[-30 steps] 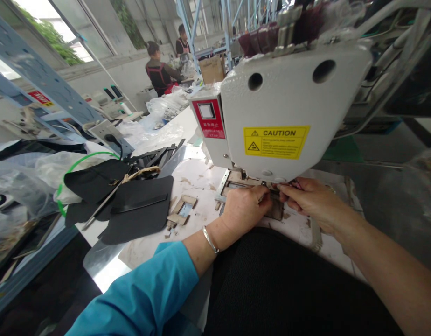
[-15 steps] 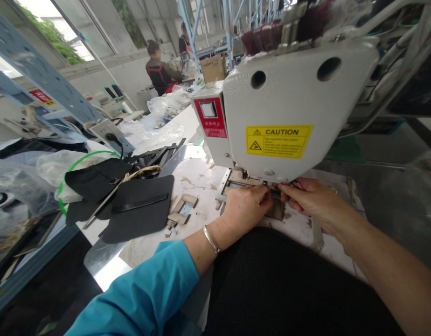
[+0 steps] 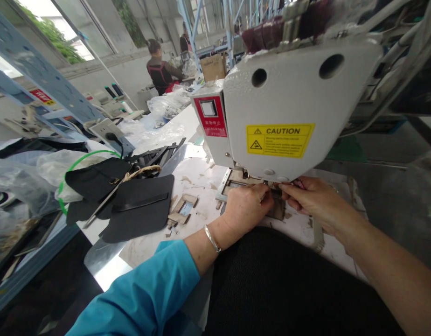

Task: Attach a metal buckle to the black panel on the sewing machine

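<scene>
Both hands work under the white head of a sewing machine [image 3: 281, 107]. My left hand [image 3: 248, 205], a silver bangle at its wrist, is closed over the near side of a metal clamp frame [image 3: 222, 189]; what lies in its fingertips is hidden. My right hand [image 3: 311, 198] is closed just to the right, its thumb and forefinger pinching a thin tool [image 3: 299, 183] with a purplish handle, mostly hidden. The fingertips of the two hands are close together. A dark, brown-edged plate [image 3: 278, 210] shows below them. A large black piece [image 3: 288, 280] spreads in front of my body.
Left on the table lie black cut pieces [image 3: 142, 210] with a metal rod [image 3: 101, 207] across them. A small cardboard frame [image 3: 183, 208] lies nearer the machine. An emergency stop box [image 3: 211, 116] sits on the head's left. Two people [image 3: 161, 70] are farther back.
Both hands stay in nearly the same place at the clamp frame, with only slight finger movement. The view has shifted a little.
</scene>
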Motion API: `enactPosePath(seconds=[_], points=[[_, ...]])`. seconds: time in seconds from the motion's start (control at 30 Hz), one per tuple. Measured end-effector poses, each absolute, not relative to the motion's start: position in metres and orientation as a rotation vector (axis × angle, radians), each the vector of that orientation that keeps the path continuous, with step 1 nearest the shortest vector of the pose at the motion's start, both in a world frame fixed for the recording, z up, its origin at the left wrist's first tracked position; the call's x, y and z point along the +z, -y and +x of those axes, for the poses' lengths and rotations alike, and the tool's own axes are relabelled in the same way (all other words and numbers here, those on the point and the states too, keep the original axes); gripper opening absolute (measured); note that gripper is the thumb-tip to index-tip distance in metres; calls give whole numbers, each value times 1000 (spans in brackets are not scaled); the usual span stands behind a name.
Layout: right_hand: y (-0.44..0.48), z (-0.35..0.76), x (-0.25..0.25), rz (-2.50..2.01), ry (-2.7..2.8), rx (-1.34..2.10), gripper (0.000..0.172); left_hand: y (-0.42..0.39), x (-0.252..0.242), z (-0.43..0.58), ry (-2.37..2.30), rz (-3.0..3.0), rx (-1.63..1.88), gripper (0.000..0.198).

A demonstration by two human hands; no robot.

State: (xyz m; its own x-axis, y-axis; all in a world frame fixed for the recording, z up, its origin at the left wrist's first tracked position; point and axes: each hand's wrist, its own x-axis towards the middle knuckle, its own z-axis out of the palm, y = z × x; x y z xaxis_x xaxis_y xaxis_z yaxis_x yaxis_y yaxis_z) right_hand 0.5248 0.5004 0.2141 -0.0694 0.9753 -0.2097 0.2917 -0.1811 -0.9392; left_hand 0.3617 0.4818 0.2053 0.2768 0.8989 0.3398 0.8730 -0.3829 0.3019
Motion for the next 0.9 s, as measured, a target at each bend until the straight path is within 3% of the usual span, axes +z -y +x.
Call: enactPosePath(seconds=[0.9], points=[[-509,532,195,-1489,1484,1222,26,-481,205,360,-1688,2506,671,14]])
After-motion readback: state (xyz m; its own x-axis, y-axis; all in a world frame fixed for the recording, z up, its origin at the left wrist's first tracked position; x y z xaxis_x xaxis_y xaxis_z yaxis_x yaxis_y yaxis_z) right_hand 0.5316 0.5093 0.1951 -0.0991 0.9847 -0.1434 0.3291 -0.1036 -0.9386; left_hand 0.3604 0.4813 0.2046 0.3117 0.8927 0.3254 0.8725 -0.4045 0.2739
